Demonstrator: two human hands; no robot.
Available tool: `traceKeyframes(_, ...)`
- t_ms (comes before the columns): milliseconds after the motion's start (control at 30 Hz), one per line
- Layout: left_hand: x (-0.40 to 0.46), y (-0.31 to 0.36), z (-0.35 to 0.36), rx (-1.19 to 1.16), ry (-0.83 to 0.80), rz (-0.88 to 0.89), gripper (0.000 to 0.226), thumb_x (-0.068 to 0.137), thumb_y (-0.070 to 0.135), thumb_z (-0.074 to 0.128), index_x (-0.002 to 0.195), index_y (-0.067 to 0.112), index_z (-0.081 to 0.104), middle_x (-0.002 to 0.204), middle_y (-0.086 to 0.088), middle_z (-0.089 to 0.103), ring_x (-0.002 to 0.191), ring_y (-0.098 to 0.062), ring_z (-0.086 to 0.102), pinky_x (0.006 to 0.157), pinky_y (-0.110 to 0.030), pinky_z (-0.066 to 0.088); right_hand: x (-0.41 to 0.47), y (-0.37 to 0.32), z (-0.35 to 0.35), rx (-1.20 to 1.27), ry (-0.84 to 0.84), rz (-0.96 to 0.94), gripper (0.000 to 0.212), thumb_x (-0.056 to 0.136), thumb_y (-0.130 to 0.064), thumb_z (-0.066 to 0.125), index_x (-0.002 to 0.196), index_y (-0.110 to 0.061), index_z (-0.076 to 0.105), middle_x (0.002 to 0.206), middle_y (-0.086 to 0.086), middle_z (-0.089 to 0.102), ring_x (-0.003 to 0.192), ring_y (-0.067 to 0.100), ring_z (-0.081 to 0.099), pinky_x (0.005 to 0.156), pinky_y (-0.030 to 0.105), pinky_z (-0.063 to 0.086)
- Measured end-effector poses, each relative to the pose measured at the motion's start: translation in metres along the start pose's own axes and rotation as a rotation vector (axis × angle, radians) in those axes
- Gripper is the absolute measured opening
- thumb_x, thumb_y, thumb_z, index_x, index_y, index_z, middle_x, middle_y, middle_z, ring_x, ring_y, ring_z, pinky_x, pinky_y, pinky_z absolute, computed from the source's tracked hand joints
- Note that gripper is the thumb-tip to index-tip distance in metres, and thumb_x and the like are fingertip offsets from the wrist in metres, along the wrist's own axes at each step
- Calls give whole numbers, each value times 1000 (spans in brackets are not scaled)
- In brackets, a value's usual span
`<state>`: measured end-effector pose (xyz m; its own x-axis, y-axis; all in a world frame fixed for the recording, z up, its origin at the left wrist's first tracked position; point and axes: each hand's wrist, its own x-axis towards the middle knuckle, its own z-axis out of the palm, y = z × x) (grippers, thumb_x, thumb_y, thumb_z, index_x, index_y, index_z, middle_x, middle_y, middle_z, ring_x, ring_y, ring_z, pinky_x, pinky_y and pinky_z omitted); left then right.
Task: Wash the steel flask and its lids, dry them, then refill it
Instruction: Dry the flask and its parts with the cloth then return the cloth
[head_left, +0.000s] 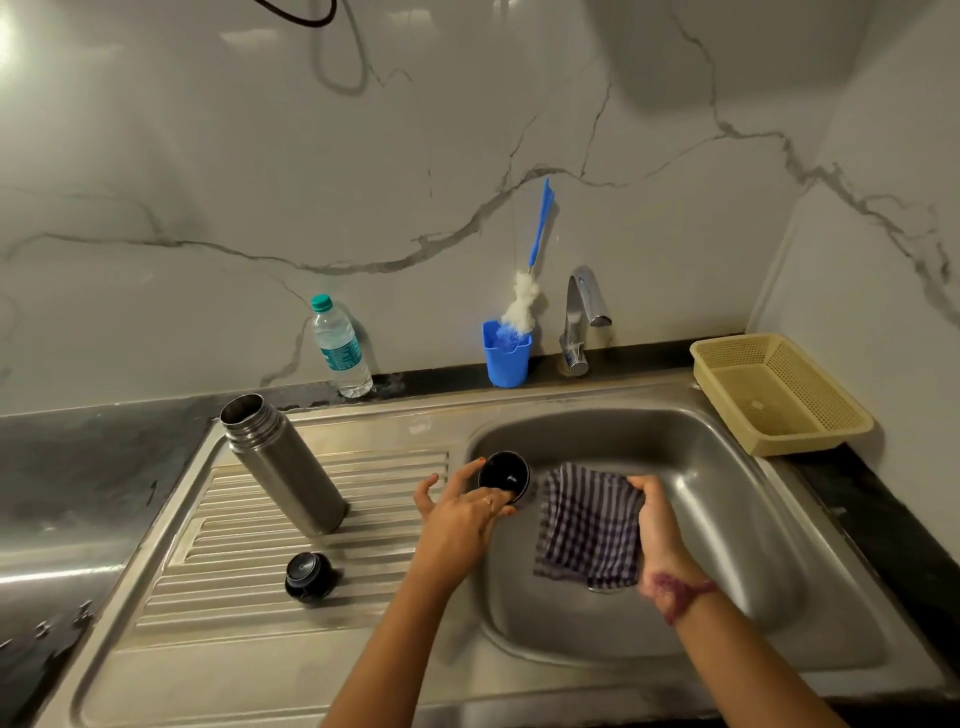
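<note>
While left hand (462, 506) pinches the cup lid (503, 476) over the sink (727, 467), I note right hand (655, 512) gripping checked cloth (589, 525).

No readable text anywhere. Only candidate is the teal label on the water bottle (341, 347): white print on it, too small and blurred to make out. No legible markings show on anything else.
</note>
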<state>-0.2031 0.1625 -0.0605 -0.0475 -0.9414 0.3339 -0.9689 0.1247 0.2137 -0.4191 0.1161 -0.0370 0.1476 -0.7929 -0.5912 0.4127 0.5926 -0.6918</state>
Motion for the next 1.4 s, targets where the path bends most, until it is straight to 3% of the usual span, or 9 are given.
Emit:
traceKeyframes(133, -12, -12, 0, 75, 75, -13, 32, 87, 41, 42, 84, 40, 74, 90, 23, 72, 109, -13, 50, 82, -35, 23, 4, 0, -2, -24, 28, 35, 41, 88, -42, 36, 77, -12, 62, 67, 8, 67, 73, 29, 59, 72, 39, 49)
traceKeyframes(267, -16, -31, -4, 144, -3, -115, 11, 76, 33, 65, 79, 40, 74, 86, 15, 66, 87, -20, 50, 70, -36, 27, 5, 8, 2, -62, 66, 69, 37, 86, -41, 37, 79, -13, 60, 80, 11, 63, 76, 29, 58, 74, 41, 49)
traceKeyframes(467, -20, -62, -12, 138, -238, -263, 30, 103, 32, 46, 123, 29, 68, 122, 4, 60, 107, -24, 49, 84, -37, 42, 1, 14, 16, 0, 41, 85, 40, 90, -36, 33, 70, -11, 57, 53, 7, 64, 61, 26, 58, 63, 34, 46)
traceKeyframes(633, -27, -81, -8, -320, -100, -615, 11, 97, 27, 55, 97, 20, 63, 110, 7, 60, 99, -15, 55, 75, -37, 43, 7, 20, 22, 24, 60, 75, 37, 87, -36, 34, 74, -11, 59, 67, 11, 65, 72, 28, 56, 69, 37, 48)
traceKeyframes(833, -31, -99, -10, -470, -72, -791, 5, 93, 25, 54, 95, 20, 53, 104, 12, 61, 93, -14, 56, 71, -38, 39, 17, 35, 27, 19, 116, 74, 34, 82, -39, 38, 77, -14, 59, 82, 11, 62, 78, 29, 58, 79, 41, 48)
traceKeyframes(1000, -31, -105, -12, -459, -67, -792, 8, 95, 27, 54, 94, 20, 51, 99, 6, 60, 89, -21, 57, 67, -38, 36, 19, 42, 34, 45, 97, 56, 34, 87, -35, 36, 72, -13, 58, 63, 7, 66, 73, 27, 58, 70, 36, 49)
traceKeyframes(1133, -31, -113, -8, -242, -204, -647, 25, 99, 29, 51, 120, 18, 61, 119, 1, 56, 94, -19, 54, 68, -36, 41, 21, 46, 39, 48, 94, 48, 36, 86, -40, 38, 79, -13, 62, 75, 10, 68, 79, 29, 60, 77, 40, 50)
traceKeyframes(1233, -30, -111, -12, -38, -290, -516, 36, 103, 25, 46, 134, 12, 58, 132, -4, 47, 110, -27, 57, 85, -39, 50, 20, 47, 40, 51, 62, 54, 41, 90, -44, 39, 84, -12, 64, 74, 11, 70, 81, 30, 60, 78, 41, 49)
traceKeyframes(1400, -26, -96, -25, -116, -172, -463, 46, 99, 30, 56, 143, 14, 52, 133, -3, 44, 106, -27, 60, 89, -42, 53, 14, 46, 43, 50, 17, 44, 40, 92, -45, 42, 86, -11, 63, 85, 13, 65, 81, 30, 59, 77, 42, 49)
